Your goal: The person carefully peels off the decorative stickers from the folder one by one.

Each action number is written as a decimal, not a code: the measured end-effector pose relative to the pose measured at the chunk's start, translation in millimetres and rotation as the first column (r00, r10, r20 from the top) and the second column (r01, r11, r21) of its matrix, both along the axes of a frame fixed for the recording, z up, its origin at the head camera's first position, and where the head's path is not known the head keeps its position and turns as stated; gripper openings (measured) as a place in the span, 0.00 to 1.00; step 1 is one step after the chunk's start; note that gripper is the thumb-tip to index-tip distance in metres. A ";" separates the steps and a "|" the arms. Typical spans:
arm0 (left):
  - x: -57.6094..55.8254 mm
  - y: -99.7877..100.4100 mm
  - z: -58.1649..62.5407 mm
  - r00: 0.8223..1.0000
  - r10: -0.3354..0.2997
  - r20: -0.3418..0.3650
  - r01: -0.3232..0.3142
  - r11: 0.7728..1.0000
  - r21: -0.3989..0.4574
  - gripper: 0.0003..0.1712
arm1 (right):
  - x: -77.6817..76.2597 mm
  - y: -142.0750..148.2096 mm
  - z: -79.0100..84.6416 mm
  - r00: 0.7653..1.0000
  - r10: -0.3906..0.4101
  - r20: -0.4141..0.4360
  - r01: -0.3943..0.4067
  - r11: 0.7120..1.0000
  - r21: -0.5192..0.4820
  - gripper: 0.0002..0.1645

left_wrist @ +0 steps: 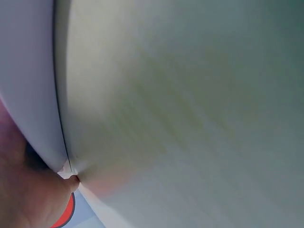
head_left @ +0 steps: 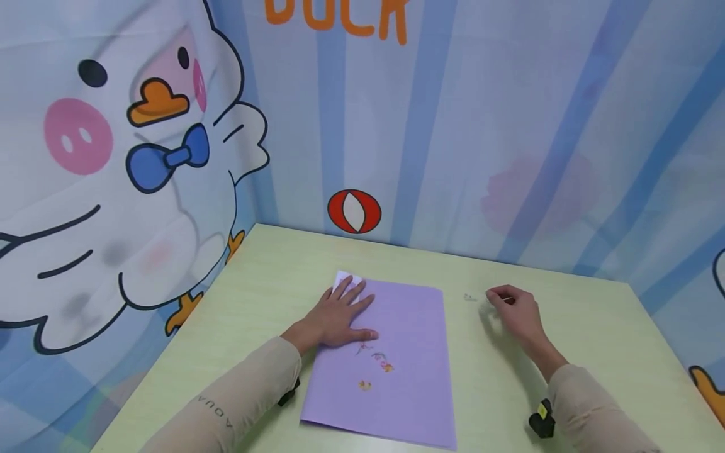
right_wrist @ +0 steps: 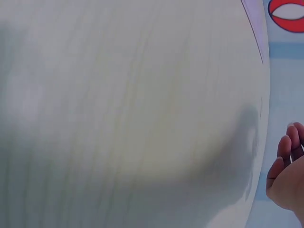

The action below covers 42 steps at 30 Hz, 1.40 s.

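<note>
A purple sheet of paper [head_left: 404,396], seemingly folded, lies on the table. My left hand [head_left: 338,318] rests on its upper left part with fingers spread, over a white piece of paper [head_left: 342,277] at the corner. Small flower prints or stickers [head_left: 382,363] show on the purple surface below the thumb. To the right of the paper, my right hand [head_left: 517,309] is raised above the table, thumb and forefinger pinched together. A small pale sliver shows at its fingers, too small to identify. The right wrist view shows the curled fingers [right_wrist: 285,149] from the side.
Just left of the right fingertips, tiny faint marks or clear stickers [head_left: 469,297] lie on the pale table [head_left: 595,327]. A cloth backdrop with a duck [head_left: 164,135] and blue stripes borders the table at the back and both sides.
</note>
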<state>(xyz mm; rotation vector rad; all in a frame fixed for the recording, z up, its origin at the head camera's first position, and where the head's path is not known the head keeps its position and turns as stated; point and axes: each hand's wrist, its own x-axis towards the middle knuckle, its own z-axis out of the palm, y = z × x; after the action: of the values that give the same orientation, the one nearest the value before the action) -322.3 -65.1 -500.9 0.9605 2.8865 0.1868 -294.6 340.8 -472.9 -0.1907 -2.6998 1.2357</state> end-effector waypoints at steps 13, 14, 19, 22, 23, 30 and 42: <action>-2.8 2.6 -0.6 1.000 0.000 -0.007 0.000 1.000 -0.010 0.54 | 1.5 -37.7 -0.9 0.988 0.144 -0.053 -0.145 0.989 -0.010 0.20; -3.0 2.7 -0.9 1.000 0.000 -0.007 -0.001 1.000 -0.010 0.54 | 1.6 -39.7 -1.7 0.988 0.148 -0.052 -0.149 0.989 -0.009 0.20; -1.5 2.2 0.0 1.000 -0.006 -0.011 0.006 1.000 0.007 0.55 | 3.5 -50.9 -5.5 0.983 0.174 -0.053 -0.175 0.985 -0.013 0.17; 0.1 1.5 0.2 1.000 -0.007 -0.009 0.007 1.000 0.009 0.54 | 5.3 -59.1 -7.5 0.977 0.205 -0.056 -0.206 0.978 -0.011 0.16; 0.2 1.5 -0.1 1.000 -0.006 -0.007 0.006 1.000 0.005 0.54 | 6.3 -62.1 -7.6 0.975 0.216 -0.056 -0.217 0.976 -0.014 0.15; 0.8 0.3 0.0 1.000 -0.004 -0.009 0.004 1.000 -0.004 0.54 | 11.5 -81.7 -8.9 0.961 0.274 -0.042 -0.276 0.961 -0.033 0.12; 0.7 -0.5 1.4 1.000 -0.003 -0.012 0.003 1.000 0.004 0.54 | 23.7 -113.3 -11.4 0.894 0.448 0.018 -0.448 0.894 0.004 0.11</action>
<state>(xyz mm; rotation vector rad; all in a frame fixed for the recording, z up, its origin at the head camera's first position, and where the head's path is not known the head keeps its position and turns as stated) -321.7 -65.7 -499.5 0.9699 2.8966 0.1878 -270.9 227.5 -484.2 0.4559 -2.8577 1.3308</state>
